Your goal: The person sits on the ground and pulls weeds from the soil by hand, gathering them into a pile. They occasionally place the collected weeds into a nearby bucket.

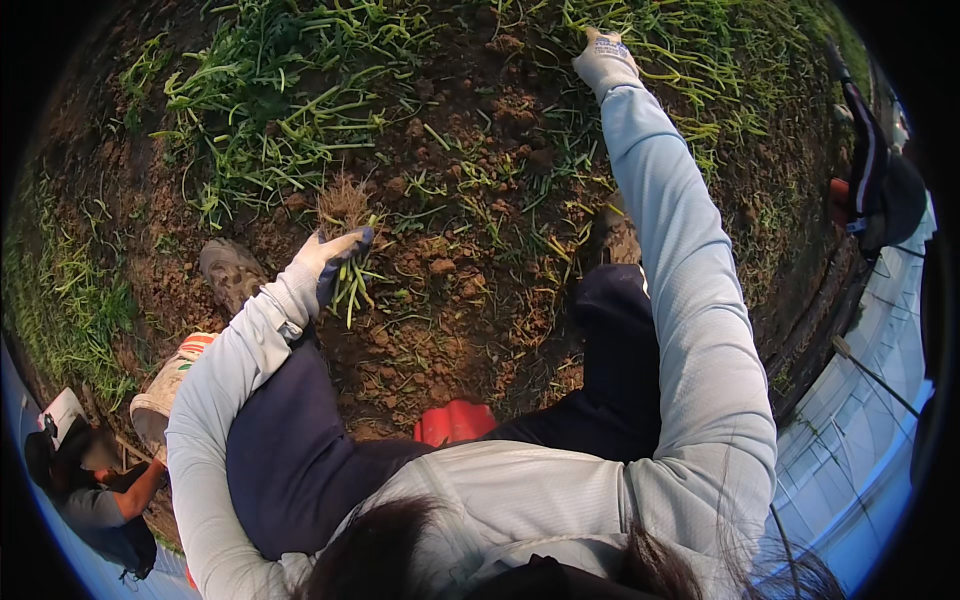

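Note:
My left hand [330, 255], in a white knit glove with a dark coated palm, grips a small bunch of green stems [351, 292]. Tangled brown roots [343, 201] stick out above the thumb, and the stem ends point down towards me. At the end of my outstretched arm, my right hand [609, 61] is at the edge of a patch of green leafy plants [697, 52]. Its glove has printing on the back. The fingers are curled and mostly hidden, so whether they hold any stems is unclear.
Leafy cut stems [277, 97] lie heaped on brown soil [450, 300] ahead. A whitish bucket [161, 386] lies tilted by my left knee; a red plastic object [454, 421] sits between my legs. Other people are at left [105, 502] and right [889, 187].

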Motion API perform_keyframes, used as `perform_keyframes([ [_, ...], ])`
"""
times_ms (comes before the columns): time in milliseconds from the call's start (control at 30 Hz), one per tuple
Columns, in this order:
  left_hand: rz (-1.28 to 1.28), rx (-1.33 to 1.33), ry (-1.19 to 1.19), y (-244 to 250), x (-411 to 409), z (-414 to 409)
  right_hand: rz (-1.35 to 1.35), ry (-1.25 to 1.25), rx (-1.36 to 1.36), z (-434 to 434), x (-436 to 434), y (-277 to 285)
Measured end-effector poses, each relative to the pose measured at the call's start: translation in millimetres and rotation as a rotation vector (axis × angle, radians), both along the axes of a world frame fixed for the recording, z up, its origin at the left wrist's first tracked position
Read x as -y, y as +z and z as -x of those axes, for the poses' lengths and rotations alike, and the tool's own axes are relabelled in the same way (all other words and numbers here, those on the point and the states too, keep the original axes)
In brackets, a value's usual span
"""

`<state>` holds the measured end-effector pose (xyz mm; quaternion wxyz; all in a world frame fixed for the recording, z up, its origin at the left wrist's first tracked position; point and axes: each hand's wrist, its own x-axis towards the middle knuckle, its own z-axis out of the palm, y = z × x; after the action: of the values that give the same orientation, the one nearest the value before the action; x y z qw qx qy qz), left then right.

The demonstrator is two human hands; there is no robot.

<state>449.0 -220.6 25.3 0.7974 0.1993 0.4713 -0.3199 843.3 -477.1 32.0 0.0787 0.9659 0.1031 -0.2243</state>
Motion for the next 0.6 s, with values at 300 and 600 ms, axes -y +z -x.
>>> perform_keyframes([
  [300, 0.052, 0.077, -0.049, 22.1, -6.1, -4.7, -0.281, -0.009, -0.038, -35.8, 80.1, -27.1],
  [600, 0.104, 0.154, -0.070, -5.6, -14.3, 14.2, -0.717, -0.367, -0.040, -53.4, 134.3, -0.1],
])
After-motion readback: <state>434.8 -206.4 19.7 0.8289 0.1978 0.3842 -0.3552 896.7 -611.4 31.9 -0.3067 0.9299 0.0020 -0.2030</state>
